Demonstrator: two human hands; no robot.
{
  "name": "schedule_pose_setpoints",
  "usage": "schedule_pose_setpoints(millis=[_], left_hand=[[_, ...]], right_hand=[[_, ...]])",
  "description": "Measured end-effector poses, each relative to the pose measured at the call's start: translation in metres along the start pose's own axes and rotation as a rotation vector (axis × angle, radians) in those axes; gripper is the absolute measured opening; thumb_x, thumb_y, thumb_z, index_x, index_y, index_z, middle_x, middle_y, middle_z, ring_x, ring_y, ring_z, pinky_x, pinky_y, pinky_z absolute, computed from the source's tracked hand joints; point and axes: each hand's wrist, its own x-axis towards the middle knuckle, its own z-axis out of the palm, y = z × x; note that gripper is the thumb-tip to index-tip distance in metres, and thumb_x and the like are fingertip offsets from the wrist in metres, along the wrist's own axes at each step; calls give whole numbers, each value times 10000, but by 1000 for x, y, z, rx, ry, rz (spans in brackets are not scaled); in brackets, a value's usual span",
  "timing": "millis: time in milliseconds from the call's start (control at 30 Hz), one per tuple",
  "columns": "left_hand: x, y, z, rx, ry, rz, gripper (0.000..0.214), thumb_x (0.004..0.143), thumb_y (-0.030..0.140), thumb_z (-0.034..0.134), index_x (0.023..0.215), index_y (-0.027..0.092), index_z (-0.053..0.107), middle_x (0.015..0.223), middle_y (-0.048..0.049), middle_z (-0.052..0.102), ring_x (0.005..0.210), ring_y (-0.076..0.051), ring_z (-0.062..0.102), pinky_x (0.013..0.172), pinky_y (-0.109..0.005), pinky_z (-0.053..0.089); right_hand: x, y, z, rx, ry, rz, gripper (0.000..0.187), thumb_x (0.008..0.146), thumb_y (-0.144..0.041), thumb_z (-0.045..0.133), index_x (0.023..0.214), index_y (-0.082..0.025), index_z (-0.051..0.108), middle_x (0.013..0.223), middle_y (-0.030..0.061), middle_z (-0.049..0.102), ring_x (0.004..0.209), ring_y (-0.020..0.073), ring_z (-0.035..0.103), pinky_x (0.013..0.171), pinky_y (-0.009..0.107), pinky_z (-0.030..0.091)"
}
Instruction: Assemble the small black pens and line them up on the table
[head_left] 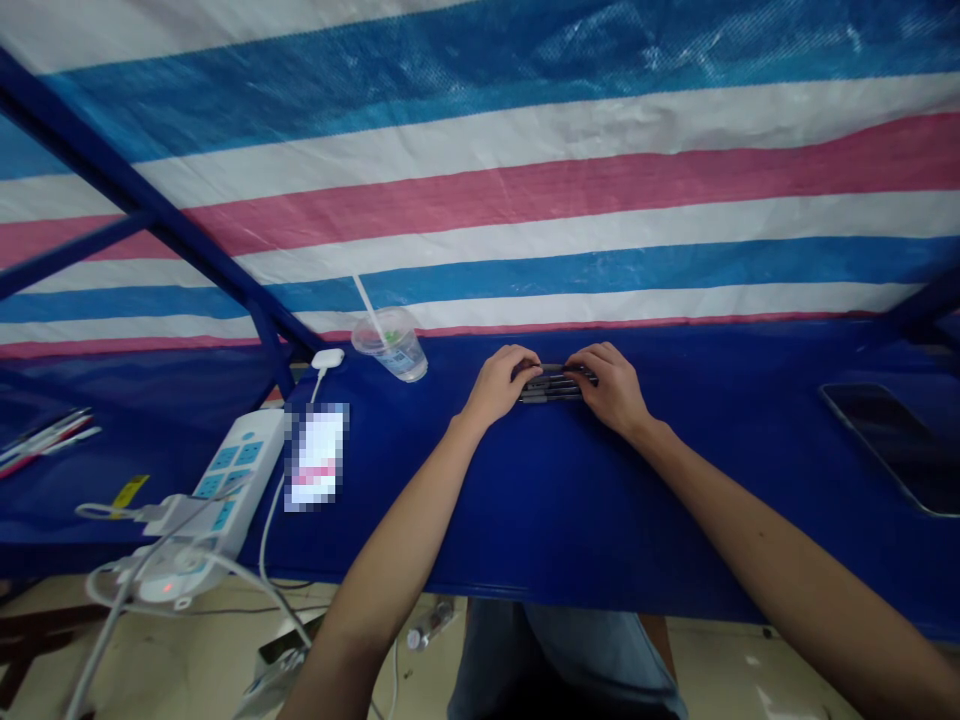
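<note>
Head view, the only one available. I logged the left hand [499, 385] and the right hand [609, 388] meeting at the middle of a blue-covered table [570, 500], both forearms resting along it. Between them lay a row of slim dark sticks [553, 385], possibly pens, though the view did not settle this. The row sat flat on the table, its ends under the curled fingers of both hands. Both grips read as closed on it, one from each end, which I took as a way of keeping the sticks squared together.

Left of the hands stood a clear plastic cup [390, 347] with a straw, set back toward the far edge, apparently out of the arms' way. A white power strip [232, 480] lay at the near left corner, its cables [142, 560] trailing over the edge, probably to reach the floor. A small white puck [328, 358] sat beyond it, with a white cord leading toward the table's near edge. A pixelated card [316, 457] lay beside the strip; its content could not be read. Further left lay a few pens [49, 440]. A dark smartphone [892, 447] rested far right, well apart from the hands. A striped tarpaulin [525, 170] filled the background.
</note>
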Motion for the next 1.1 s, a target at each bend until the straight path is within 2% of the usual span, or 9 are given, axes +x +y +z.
schedule_pose_setpoints(millis=[100,267,333,467,600,800,933,1100], left_hand=[[0,0,1,-10,4,-5,68,970,247,682,1028,211,679,994,-40,697,920,-182,655,856,-341,540],[-1,4,0,-18,0,-7,219,965,326,708,1153,223,665,1075,-59,709,1006,-198,675,906,-364,556],[0,6,-1,13,-6,-10,162,1018,345,626,1109,224,682,1049,-55,717,1010,-200,669,924,-379,543],[0,6,-3,45,-19,-7,231,1063,334,535,964,213,706,964,-42,727,966,-203,649,900,-383,519],[1,3,-2,35,-4,0,176,1031,304,600,922,212,703,924,-29,721,934,-199,644,881,-370,511],[0,0,-1,-8,11,15,26,967,223,688,976,219,712,996,-32,721,969,-193,653,898,-366,532],[-1,0,0,-21,18,-4,72,944,208,715,1013,226,718,1000,-31,719,953,-186,659,878,-355,548],[-1,4,-1,-13,22,-15,128,971,299,698,1071,220,713,1011,-38,726,939,-181,663,864,-335,540]], right_hand=[[0,0,0,-4,-6,11,106,953,-204,619,960,-227,722,947,86,719,884,263,607,800,426,504],[0,0,0,9,5,18,103,958,-218,622,969,-233,723,959,80,724,883,258,606,801,426,504],[0,0,0,9,9,17,107,960,-217,618,969,-236,723,951,78,722,882,257,603,798,424,503],[0,0,-1,9,11,6,105,957,-200,620,967,-230,720,947,79,720,880,254,601,795,418,505],[0,0,0,1,3,2,104,955,-198,619,962,-227,718,941,80,719,884,258,608,796,420,510],[-1,1,1,-2,-10,6,111,951,-193,618,961,-224,724,944,83,725,878,262,606,789,427,507],[-1,0,1,-1,-13,-1,107,954,-189,623,963,-219,725,939,83,728,879,262,605,793,421,507],[0,-1,0,-1,-6,6,110,955,-195,622,968,-219,729,950,84,733,886,263,605,803,424,507]])
